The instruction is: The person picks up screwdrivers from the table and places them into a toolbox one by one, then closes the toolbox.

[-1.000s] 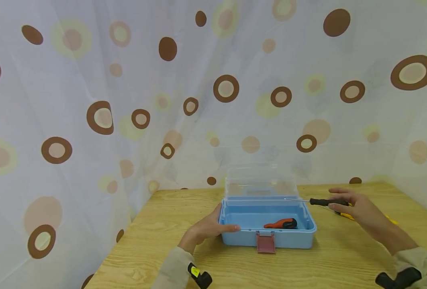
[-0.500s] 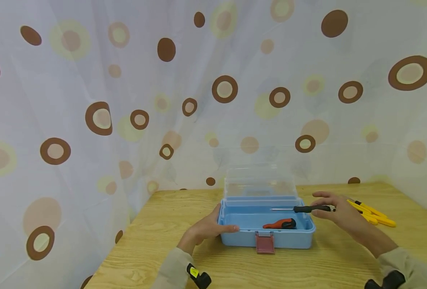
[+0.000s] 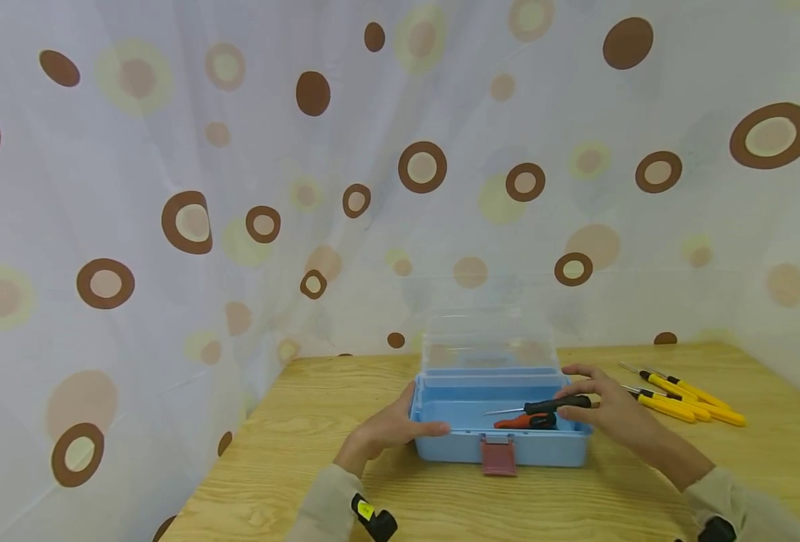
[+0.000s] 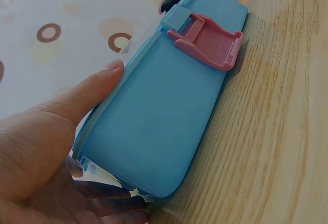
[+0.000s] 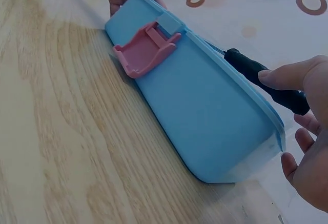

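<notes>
A blue toolbox [image 3: 463,446] stands on the table with its clear lid [image 3: 491,339] raised behind it. My left hand [image 3: 389,423] grips its left end, thumb over the front rim and fingers along the end wall. Over the right part of the box, my right hand [image 3: 609,406] pinches a black-handled screwdriver [image 3: 572,403] between thumb and fingers, the shaft pointing left. Beneath it inside the box lies a stubby red-and-black screwdriver [image 3: 513,422], partly overlapped by the black one. In the right wrist view, the black handle [image 5: 256,75] shows just above the front rim.
Several yellow-handled tools [image 3: 698,399] with thin metal tips lie on the table to the right of the box. A pink latch [image 3: 499,457] hangs down at the box's front. Behind the wooden table [image 3: 291,406] is a dotted curtain [image 3: 372,248].
My right hand has carried the black screwdriver left and down, from beside the box to over its inside, uncovering the yellow-handled tools. The left hand stays at the box.
</notes>
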Tool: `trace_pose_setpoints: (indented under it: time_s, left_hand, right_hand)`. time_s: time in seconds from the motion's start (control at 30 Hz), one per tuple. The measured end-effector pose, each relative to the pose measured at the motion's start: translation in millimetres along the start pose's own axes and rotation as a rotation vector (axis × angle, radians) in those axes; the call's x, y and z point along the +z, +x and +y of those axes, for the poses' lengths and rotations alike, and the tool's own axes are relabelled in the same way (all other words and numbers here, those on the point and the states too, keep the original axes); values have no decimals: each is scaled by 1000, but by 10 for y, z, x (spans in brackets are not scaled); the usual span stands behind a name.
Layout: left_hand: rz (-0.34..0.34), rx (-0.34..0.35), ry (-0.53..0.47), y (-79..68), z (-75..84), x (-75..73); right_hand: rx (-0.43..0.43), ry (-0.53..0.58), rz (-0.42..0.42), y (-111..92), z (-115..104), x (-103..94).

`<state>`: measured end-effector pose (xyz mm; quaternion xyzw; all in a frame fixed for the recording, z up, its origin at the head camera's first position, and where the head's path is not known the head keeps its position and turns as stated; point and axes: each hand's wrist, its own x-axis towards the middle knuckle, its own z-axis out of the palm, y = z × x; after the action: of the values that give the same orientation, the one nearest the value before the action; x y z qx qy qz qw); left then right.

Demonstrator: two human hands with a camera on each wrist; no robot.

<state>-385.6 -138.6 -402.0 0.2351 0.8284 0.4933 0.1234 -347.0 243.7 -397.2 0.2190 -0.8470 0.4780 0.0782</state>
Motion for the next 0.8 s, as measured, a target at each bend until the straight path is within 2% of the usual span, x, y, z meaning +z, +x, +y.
trace_pose_setpoints:
  time_s: [0.23, 0.47, 0.8]
  left_hand:
    - [1, 4, 15, 17, -9, -14]
    - [6, -3, -2, 14, -19, -16]
    - [4, -1, 3, 6, -12, -1]
  right_hand:
    - [-54, -53, 43, 21, -18, 121]
    - [-111, -66, 34, 41, -3, 194]
    - [-51, -37, 24, 9, -47, 142]
